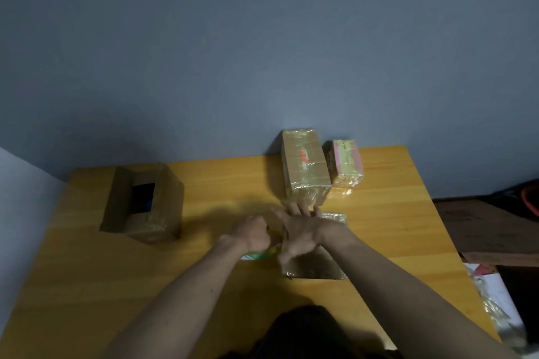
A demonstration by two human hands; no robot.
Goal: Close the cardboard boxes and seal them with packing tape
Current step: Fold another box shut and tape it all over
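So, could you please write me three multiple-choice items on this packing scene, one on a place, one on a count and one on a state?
1. Where does the open box stand on the table?
A. far left
B. far right
C. under the hands

2. How many taped boxes stand by the wall?
A. one
B. two
C. four

3. How does the right hand lie?
A. balled into a fist
B. fingers spread on the near box
C. off the table

Key: 1 A, it stands apart at the left with its top flaps up. 2 B, the brown taped box and the pink taped box stand side by side. 3 B, its fingers press flat while the left hand grips something yellowish beside it.
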